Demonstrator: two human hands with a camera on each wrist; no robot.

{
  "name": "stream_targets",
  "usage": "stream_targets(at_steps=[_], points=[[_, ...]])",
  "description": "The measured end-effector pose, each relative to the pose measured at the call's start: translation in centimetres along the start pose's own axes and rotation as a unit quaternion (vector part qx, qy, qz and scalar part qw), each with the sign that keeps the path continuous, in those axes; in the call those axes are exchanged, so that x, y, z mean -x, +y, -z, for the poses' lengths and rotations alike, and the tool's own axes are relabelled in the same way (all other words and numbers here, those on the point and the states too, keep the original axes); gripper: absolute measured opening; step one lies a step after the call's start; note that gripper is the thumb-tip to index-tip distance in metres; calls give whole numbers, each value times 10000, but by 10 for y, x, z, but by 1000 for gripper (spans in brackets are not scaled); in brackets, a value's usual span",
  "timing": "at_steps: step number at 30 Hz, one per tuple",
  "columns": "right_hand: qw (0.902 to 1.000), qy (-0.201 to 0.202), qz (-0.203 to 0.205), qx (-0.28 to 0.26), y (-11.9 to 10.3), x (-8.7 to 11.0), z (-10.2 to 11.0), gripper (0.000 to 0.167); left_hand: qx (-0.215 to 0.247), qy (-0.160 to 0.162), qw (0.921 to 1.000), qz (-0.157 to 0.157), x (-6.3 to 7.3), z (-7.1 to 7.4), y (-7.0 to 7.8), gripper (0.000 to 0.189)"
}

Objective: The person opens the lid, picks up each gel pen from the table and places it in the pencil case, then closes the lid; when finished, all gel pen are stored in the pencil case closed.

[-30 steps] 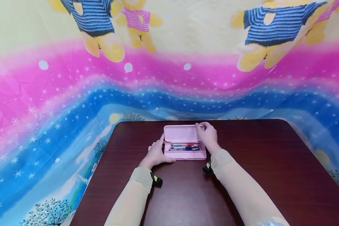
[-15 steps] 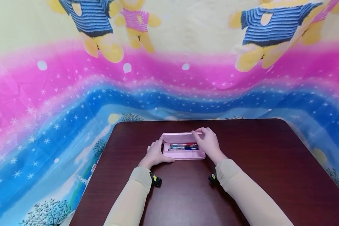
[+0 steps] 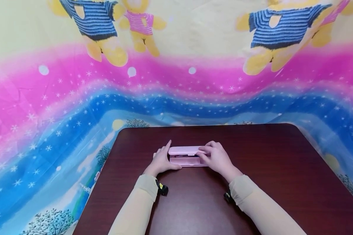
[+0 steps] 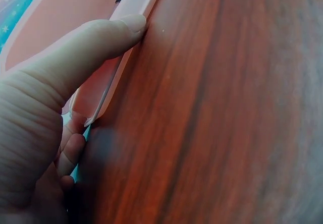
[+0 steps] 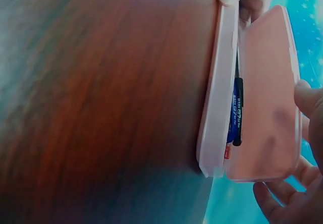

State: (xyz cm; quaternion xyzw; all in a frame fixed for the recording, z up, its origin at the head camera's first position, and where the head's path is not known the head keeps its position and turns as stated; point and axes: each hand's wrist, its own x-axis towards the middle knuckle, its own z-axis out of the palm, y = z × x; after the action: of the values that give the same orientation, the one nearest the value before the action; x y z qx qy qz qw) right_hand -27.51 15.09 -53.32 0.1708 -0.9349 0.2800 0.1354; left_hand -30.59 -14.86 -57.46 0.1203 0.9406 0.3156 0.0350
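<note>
A pink pencil case point(image 3: 183, 161) lies on the dark wooden table, its hinged lid point(image 3: 180, 150) tilted forward and partly lowered. Several pens point(image 5: 237, 113) inside show through the gap in the right wrist view; in the head view the lid mostly covers them. My left hand point(image 3: 161, 161) holds the case's left end, thumb point(image 4: 103, 45) on the front wall and fingers behind the end. With thumb and fingertips my right hand point(image 3: 219, 160) pinches the lid near its right front edge.
The brown table point(image 3: 267, 169) has rounded far corners. Behind and beside it hangs a patterned cloth point(image 3: 176, 75) with bears and snowflakes. A small black wrist camera point(image 3: 162, 188) sits at the left cuff, another black camera point(image 3: 227, 196) at the right.
The lid has swung from upright and fully raised, forward and down over the pens, moved by my right hand toward me. The left hand has stayed at the case's left end.
</note>
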Motion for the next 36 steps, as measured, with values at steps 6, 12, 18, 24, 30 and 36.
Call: stream_targets(at_steps=[6, 12, 18, 24, 30, 36], points=[[9974, -409, 361, 468, 3, 9, -3, 34, -65, -4, 9999, -82, -1, -2, -2, 144], [9938, -568, 611, 740, 3, 13, -6, 36, -206, 29, 9997, -137, -3, -4, -3, 138], [9915, -596, 741, 883, 2, 14, -7, 36, -325, 56, 9993, -193, -4, -4, -1, 134], [9894, -646, 766, 1053, 3, 14, -9, 36, -374, 59, 9991, -177, -3, -4, 0, 134], [9889, -686, 740, 1089, -1, 14, -9, 37, -341, 49, 9993, -166, -1, -3, 0, 133], [9891, -734, 580, 1134, -5, 14, -11, 38, -313, 62, 9993, -183, -1, -1, -1, 132]])
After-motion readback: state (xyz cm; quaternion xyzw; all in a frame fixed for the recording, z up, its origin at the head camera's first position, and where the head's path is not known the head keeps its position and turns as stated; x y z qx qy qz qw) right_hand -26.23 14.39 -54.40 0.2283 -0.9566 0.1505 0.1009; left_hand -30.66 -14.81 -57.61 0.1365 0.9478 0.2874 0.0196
